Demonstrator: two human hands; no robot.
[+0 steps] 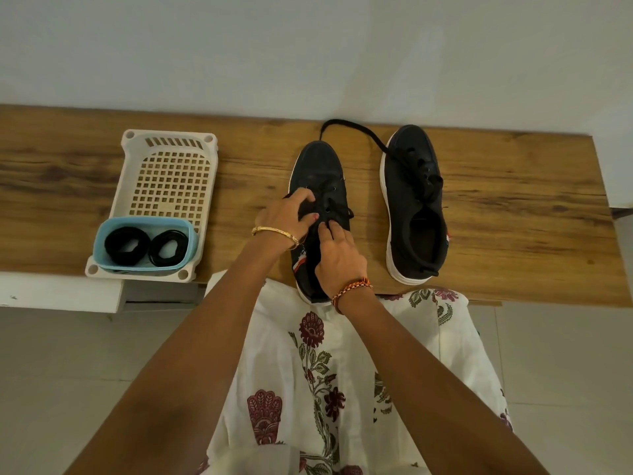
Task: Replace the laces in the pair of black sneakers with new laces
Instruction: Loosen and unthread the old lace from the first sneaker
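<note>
A: Why both hands on the left sneaker [320, 186]?

B: The left hand [291, 214] curls over its side to steady it; the right hand [337, 252] pinches the lace at the eyelets, probably working it free.

A: And the other?

B: The right sneaker [414, 204] waits beside it, its lace [349, 126] trailing far. Two coiled new laces [145, 246] sit in the blue tub [102, 240], near left in the basket [169, 142].

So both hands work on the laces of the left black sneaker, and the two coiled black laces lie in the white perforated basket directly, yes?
Not quite. In the head view the two coiled black laces lie in the small light-blue plastic tub, which sits in the white perforated basket. The rest holds: left hand and right hand both work on the laces of the left black sneaker.
</note>
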